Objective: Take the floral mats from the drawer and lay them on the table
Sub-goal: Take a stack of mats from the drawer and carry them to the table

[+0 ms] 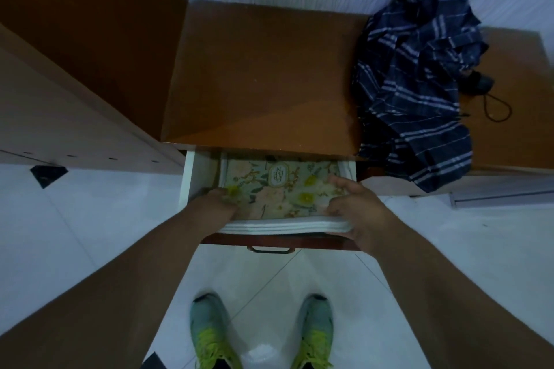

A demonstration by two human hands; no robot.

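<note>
A stack of floral mats (278,192), pale green with pink and yellow flowers and white edges, lies in the open drawer (192,180) under the brown table top (263,81). My left hand (215,204) grips the stack's near-left corner, fingers curled onto the top mat. My right hand (356,210) holds the near-right corner, thumb on top and fingers wrapped round the white edges. The stack's near edge sits above the drawer front. The far part of the mats is hidden under the table top.
A crumpled dark blue striped umbrella (419,84) with a black strap lies on the table's right side. A tall wooden cabinet side (75,84) stands at the left. The drawer's metal handle (269,249) faces me. My feet in green shoes (209,329) stand on white tiles.
</note>
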